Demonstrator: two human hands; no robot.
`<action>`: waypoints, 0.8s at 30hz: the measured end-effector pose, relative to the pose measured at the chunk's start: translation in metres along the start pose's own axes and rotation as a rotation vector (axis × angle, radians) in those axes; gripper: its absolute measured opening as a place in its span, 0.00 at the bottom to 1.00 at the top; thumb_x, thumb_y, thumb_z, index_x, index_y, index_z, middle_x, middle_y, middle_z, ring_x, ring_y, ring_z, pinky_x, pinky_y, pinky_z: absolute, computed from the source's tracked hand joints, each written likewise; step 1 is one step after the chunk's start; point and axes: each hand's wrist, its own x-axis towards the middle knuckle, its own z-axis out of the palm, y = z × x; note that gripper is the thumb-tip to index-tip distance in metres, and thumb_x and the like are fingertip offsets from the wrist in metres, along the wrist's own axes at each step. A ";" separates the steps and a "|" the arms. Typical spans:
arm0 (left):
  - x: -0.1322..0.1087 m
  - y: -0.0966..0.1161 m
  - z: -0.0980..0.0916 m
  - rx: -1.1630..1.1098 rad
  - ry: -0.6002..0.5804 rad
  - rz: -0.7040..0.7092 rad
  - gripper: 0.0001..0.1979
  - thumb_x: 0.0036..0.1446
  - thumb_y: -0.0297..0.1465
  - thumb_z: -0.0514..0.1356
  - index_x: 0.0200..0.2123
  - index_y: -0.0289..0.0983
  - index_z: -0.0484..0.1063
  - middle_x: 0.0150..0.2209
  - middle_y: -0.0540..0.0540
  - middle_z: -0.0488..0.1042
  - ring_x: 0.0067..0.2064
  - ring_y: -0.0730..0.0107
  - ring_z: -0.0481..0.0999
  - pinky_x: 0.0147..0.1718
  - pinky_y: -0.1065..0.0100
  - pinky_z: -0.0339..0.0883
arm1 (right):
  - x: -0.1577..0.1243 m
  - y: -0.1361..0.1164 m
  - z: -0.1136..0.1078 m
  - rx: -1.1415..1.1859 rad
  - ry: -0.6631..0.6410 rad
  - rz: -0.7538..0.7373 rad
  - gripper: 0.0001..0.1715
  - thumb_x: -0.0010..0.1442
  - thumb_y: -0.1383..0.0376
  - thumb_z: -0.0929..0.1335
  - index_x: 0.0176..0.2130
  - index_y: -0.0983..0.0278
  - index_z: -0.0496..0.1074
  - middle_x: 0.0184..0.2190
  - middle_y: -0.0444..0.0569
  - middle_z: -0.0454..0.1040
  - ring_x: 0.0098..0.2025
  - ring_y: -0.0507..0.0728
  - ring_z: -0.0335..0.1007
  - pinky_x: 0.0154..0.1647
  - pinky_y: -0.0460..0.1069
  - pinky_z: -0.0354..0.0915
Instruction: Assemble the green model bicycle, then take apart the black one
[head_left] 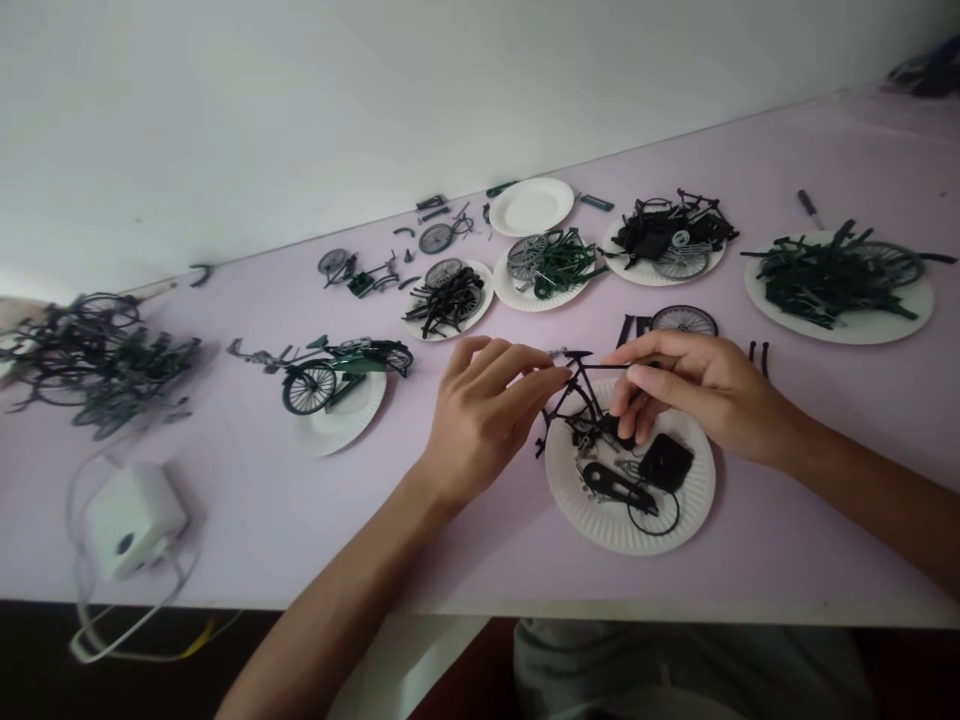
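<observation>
A black miniature bicycle frame [592, 385] with a saddle is held above a white paper plate [697, 520]. My right hand [694, 390] pinches its front end between thumb and forefinger, the other fingers curled below. At the saddle end, my left hand [487, 410] has its fingertips pressed together against the frame. A small grey part shows just above those fingertips; what exactly they pinch is hidden. On the plate lie a black chain cover [619, 487], a black square piece [666, 462], a thin black ring [654, 515] and small silver parts.
A green miniature bicycle [337, 370] rests partly on a plate to the left. Behind are plates of black parts [446, 300], green parts [559, 262] and more. A loose wheel [684, 320] lies behind my right hand. A white adapter [136, 520] with cables sits front left, near piled bicycles [97, 365].
</observation>
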 end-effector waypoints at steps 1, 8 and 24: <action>0.000 0.000 0.000 -0.001 -0.005 0.002 0.07 0.67 0.23 0.62 0.45 0.41 0.75 0.39 0.48 0.82 0.36 0.68 0.77 0.40 0.60 0.64 | 0.000 0.000 0.000 0.006 -0.002 0.001 0.13 0.70 0.60 0.69 0.50 0.65 0.76 0.33 0.49 0.81 0.30 0.55 0.82 0.28 0.47 0.79; 0.002 0.006 -0.001 -0.039 -0.059 -0.018 0.07 0.68 0.26 0.59 0.48 0.38 0.73 0.43 0.46 0.83 0.42 0.62 0.80 0.50 0.53 0.61 | -0.001 -0.003 0.000 0.013 0.006 -0.011 0.12 0.69 0.61 0.70 0.49 0.64 0.75 0.33 0.48 0.81 0.30 0.55 0.82 0.29 0.47 0.79; 0.000 0.011 0.003 -0.038 -0.037 -0.003 0.06 0.70 0.34 0.62 0.46 0.37 0.71 0.33 0.50 0.80 0.38 0.66 0.78 0.49 0.58 0.58 | -0.006 -0.006 0.003 -0.285 0.027 0.006 0.18 0.63 0.55 0.74 0.49 0.61 0.76 0.30 0.45 0.79 0.28 0.52 0.78 0.30 0.45 0.76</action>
